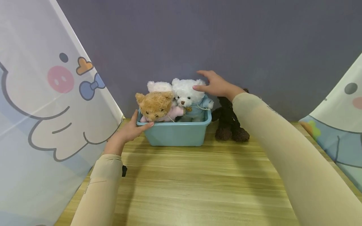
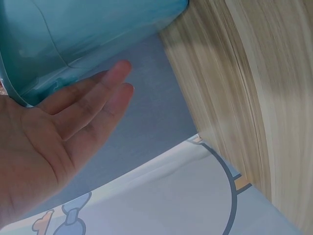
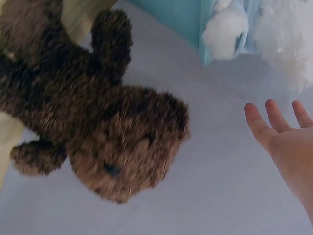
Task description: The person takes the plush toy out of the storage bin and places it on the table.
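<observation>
A light blue plastic bin [image 1: 176, 134] stands against the back wall, holding several plush bears. My left hand [image 1: 130, 129] touches its left front corner, thumb along the front rim and the other fingers at the left side; in the left wrist view those fingers look nearly straight against the outer wall. Inside, a tan teddy bear [image 1: 155, 106] in pink leans at the left, a white teddy bear [image 1: 187, 91] in blue sits at the right, and another white plush [image 1: 159, 86] shows behind. My right hand [image 1: 216, 84] hovers with spread fingers beside the right white bear's head, holding nothing.
A dark brown teddy bear [image 3: 129, 142] sits upright against the wall, right of the bin, partly behind my right forearm in the head view. The wooden tabletop [image 1: 198, 182] stretches in front. Cartoon-printed cloths [image 1: 42, 103] hang at both sides.
</observation>
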`<state>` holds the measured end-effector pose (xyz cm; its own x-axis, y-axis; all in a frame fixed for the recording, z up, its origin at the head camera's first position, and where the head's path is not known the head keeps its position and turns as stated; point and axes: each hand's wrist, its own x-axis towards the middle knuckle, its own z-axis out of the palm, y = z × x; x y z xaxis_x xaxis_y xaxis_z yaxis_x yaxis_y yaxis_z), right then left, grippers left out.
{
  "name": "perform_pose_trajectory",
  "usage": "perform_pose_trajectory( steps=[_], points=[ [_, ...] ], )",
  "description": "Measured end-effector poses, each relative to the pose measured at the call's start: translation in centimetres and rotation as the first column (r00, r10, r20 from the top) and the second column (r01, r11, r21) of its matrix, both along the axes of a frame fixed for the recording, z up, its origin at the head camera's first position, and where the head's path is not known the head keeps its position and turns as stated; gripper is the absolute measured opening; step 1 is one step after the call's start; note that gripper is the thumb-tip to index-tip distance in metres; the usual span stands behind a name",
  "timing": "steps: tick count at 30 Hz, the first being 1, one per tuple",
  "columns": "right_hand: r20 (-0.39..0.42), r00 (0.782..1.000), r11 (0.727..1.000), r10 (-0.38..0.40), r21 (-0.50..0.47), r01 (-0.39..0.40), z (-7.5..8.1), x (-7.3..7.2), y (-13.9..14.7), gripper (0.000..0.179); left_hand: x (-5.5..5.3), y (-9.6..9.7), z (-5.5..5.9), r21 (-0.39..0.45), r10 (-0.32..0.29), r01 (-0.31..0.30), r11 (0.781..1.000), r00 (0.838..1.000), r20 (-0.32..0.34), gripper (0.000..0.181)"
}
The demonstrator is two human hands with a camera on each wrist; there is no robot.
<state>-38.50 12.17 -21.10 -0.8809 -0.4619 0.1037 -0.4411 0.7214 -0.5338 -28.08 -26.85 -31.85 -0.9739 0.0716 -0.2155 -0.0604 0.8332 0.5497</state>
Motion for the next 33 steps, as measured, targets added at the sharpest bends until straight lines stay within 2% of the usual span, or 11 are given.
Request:
perform_pose_trajectory(
  steps=[4,10,16,22,29,33],
  points=[
    [0.026,0.999,0.999,-0.029,-0.026,0.030,-0.3,-0.3,-1.2,0.097,0.0,0.2,0.3,0.008,-0.008,0.008,1.000,1.000,0.001,0.127],
    [0.019,0.999,0.998,-0.032,-0.055,0.033,-0.5,-1.0,-3.3,0.104,-0.1,-0.1,0.6,-0.013,-0.004,0.004,1.000,1.000,-0.001,0.125],
    [0.027,0.998,0.996,-0.057,-0.067,0.059,-1.4,-2.0,-4.7,0.107,-0.3,-0.3,0.4,-0.007,-0.018,0.018,1.000,1.000,0.001,0.125],
    [0.030,0.999,0.996,-0.040,-0.076,0.042,-2.4,-2.5,-5.5,0.100,-0.3,-0.1,0.2,0.000,-0.016,0.016,1.000,1.000,0.007,0.126],
    [0.051,0.998,0.993,-0.041,-0.113,0.046,-2.8,-2.6,-5.7,0.092,-0.3,-0.1,0.0,0.019,-0.014,0.014,1.000,1.000,0.009,0.127],
    [0.028,0.998,0.993,-0.057,-0.097,0.059,-3.0,-2.6,-5.9,0.087,-0.4,-0.2,0.0,0.027,-0.008,0.008,1.000,1.000,0.020,0.127]
  ],
)
